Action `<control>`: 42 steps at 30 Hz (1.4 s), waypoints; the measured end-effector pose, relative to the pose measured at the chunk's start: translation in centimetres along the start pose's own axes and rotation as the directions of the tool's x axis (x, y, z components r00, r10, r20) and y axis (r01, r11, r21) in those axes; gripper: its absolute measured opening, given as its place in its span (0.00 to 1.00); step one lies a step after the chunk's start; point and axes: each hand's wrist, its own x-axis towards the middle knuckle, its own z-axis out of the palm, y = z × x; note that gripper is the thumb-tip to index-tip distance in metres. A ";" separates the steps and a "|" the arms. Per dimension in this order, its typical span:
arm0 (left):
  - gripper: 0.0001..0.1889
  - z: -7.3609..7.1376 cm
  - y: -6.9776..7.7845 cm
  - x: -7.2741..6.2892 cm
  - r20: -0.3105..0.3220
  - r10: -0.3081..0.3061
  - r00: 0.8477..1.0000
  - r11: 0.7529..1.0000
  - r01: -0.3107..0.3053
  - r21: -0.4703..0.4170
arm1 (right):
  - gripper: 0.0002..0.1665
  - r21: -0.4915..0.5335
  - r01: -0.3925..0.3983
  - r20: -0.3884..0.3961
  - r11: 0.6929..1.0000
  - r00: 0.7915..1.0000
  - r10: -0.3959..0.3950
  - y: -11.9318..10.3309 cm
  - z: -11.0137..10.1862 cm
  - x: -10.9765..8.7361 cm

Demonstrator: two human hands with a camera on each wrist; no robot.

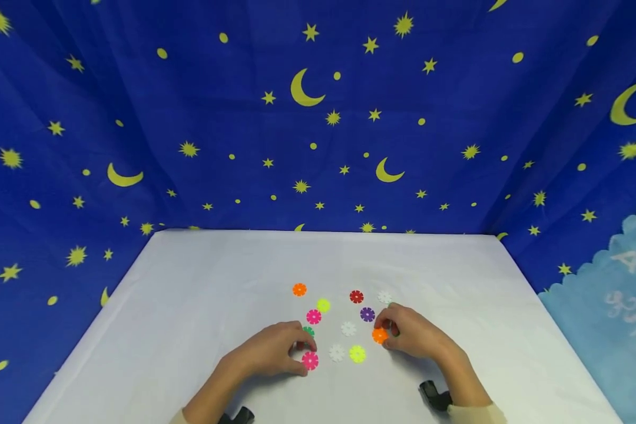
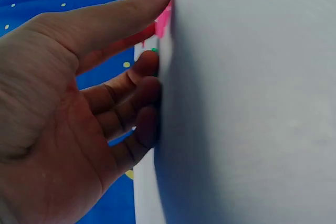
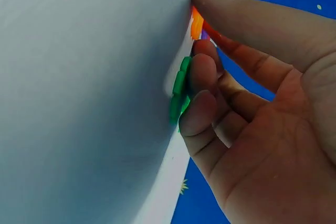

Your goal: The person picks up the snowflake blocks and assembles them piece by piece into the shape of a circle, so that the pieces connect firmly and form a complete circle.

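My left hand rests low over the white table, thumb and index finger pinching the edges of a pink snowflake disc. Just beyond its knuckles lies a green snowflake disc, partly covered by the hand. On the other side, my right hand holds an orange snowflake disc between thumb and index finger, at the tabletop. In the right wrist view a second green disc stands by the curled other fingers, close to the table; whether they grip it I cannot tell.
Between and beyond the hands lie a yellow disc, white discs, a purple disc, a red disc, another pink disc and another orange disc. A blue star-and-moon curtain hangs behind the white table.
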 end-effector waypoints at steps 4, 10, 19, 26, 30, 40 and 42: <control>0.14 0.8 0.0 -0.1 -0.009 0.007 1.000 1.000 -0.007 0.001 | 0.18 0.024 -0.016 0.006 1.000 1.000 0.016 0.2 0.1 -0.2; 0.13 1.2 0.1 0.0 -0.048 0.043 0.998 0.998 -0.045 -0.032 | 0.17 0.100 0.000 0.015 0.995 1.000 -0.002 0.6 0.1 -0.4; 0.08 1.2 0.7 0.5 -0.122 0.014 0.992 0.812 -0.082 -0.578 | 0.07 0.227 0.110 -0.100 0.968 0.991 -0.089 -0.4 0.2 -0.2; 0.12 1.2 2.2 0.9 -0.187 -0.101 0.977 0.589 -0.093 -0.803 | 0.08 0.319 0.204 -0.239 0.926 0.962 -0.130 -2.6 0.5 0.3; 0.14 1.3 2.9 0.9 -0.213 -0.146 0.966 0.506 -0.112 -0.855 | 0.08 0.366 0.294 -0.279 0.883 0.940 -0.198 -4.0 0.9 0.4; 0.13 1.4 3.9 0.8 -0.251 -0.187 0.950 0.416 -0.155 -0.896 | 0.10 0.398 0.376 -0.295 0.837 0.916 -0.271 -6.7 1.5 0.1; 0.12 1.4 4.0 0.8 -0.253 -0.183 0.950 0.414 -0.159 -0.896 | 0.10 0.385 0.402 -0.304 0.831 0.905 -0.297 -7.0 1.6 0.0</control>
